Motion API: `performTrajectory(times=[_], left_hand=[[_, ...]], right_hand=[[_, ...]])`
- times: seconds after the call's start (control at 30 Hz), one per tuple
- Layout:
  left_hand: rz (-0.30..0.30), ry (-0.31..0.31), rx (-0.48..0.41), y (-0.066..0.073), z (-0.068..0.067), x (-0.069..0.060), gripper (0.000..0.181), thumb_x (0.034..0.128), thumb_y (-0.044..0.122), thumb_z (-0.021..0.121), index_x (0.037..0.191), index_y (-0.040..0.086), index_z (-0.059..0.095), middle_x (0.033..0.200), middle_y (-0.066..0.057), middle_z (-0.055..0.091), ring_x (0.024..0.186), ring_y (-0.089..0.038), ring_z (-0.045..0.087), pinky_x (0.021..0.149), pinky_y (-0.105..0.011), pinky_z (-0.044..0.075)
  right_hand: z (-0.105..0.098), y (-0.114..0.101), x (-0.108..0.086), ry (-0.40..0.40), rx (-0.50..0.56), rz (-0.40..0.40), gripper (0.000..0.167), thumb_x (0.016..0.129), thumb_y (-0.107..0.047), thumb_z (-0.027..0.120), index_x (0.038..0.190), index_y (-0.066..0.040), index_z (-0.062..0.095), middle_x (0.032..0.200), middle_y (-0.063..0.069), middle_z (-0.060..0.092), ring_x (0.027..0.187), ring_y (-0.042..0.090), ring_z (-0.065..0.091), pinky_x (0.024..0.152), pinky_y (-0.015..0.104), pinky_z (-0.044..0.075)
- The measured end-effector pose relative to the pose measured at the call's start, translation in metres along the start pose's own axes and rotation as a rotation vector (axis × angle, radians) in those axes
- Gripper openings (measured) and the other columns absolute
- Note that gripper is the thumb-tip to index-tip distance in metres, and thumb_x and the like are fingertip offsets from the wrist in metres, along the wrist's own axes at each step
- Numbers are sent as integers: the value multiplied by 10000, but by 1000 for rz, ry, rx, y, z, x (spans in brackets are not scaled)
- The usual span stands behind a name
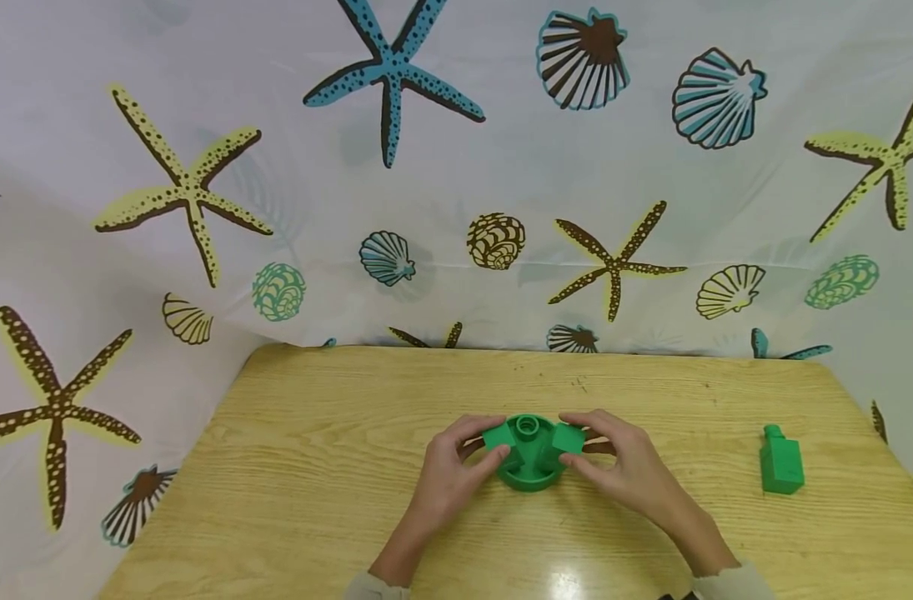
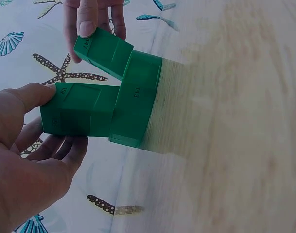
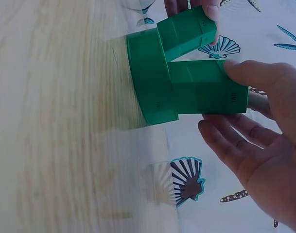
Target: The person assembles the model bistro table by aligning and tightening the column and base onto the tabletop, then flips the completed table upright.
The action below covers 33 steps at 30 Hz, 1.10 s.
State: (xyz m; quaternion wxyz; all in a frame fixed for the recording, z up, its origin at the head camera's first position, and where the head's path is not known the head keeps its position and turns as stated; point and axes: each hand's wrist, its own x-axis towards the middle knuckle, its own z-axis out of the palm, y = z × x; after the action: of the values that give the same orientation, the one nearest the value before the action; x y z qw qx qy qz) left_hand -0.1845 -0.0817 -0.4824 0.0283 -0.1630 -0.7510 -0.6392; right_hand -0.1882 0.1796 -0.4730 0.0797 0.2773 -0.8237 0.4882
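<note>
A round green base sits on the wooden table, with an open ring-shaped socket showing at its far side. My left hand pinches a green block between thumb and fingers; the block's lower end meets the base at the left. Opposite it, my right hand holds a second green block the same way, its lower end at the right of the base. Small raised numbers mark the blocks. How deep their lower ends sit in the base is hidden.
Farther right on the table lies another green block with a round peg on one end. A white cloth printed with starfish and shells hangs behind the table and along its sides.
</note>
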Motion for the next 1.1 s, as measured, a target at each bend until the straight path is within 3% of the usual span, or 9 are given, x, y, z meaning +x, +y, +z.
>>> performTrajectory(times=[0.23, 0.67, 0.87, 1.0, 1.1], left_hand=[[2, -5, -10, 0, 2, 1, 341, 942, 68, 757, 1280, 67, 709, 1270, -137, 647, 1238, -263, 601, 1053, -355, 512], [1, -2, -14, 0, 1, 2, 337, 933, 49, 762, 1266, 54, 713, 1260, -135, 649, 1231, -267, 605, 1053, -362, 513], [-4, -1, 2, 1, 2, 2, 344, 939, 58, 759, 1278, 48, 704, 1268, -129, 646, 1242, -271, 600, 1053, -353, 511], [12, 14, 90, 5, 2, 0, 387, 942, 84, 762, 1321, 74, 685, 1300, -110, 630, 1275, -266, 582, 1081, -387, 488], [89, 64, 218, 14, 4, -2, 427, 918, 82, 788, 1331, 109, 686, 1305, -77, 630, 1281, -262, 579, 1083, -450, 488]], right_hand=[[3, 2, 0, -14, -18, -3, 502, 866, -158, 846, 1335, -104, 673, 1132, 24, 653, 914, 153, 687, 788, 372, 633], [9, 0, 1, 43, -114, -22, 496, 801, -142, 892, 1242, -45, 684, 1071, 3, 652, 883, 158, 677, 751, 379, 637], [8, 0, -1, 40, -92, -1, 543, 794, -142, 894, 1285, -64, 674, 1118, 0, 668, 963, 188, 677, 801, 399, 632], [0, -2, -6, 34, -54, 36, 600, 832, -188, 876, 1371, -93, 631, 1184, 7, 676, 1056, 233, 665, 879, 415, 610], [-15, -5, -14, 81, -84, 71, 569, 875, -193, 846, 1391, -118, 616, 1183, -1, 674, 1068, 256, 658, 909, 428, 598]])
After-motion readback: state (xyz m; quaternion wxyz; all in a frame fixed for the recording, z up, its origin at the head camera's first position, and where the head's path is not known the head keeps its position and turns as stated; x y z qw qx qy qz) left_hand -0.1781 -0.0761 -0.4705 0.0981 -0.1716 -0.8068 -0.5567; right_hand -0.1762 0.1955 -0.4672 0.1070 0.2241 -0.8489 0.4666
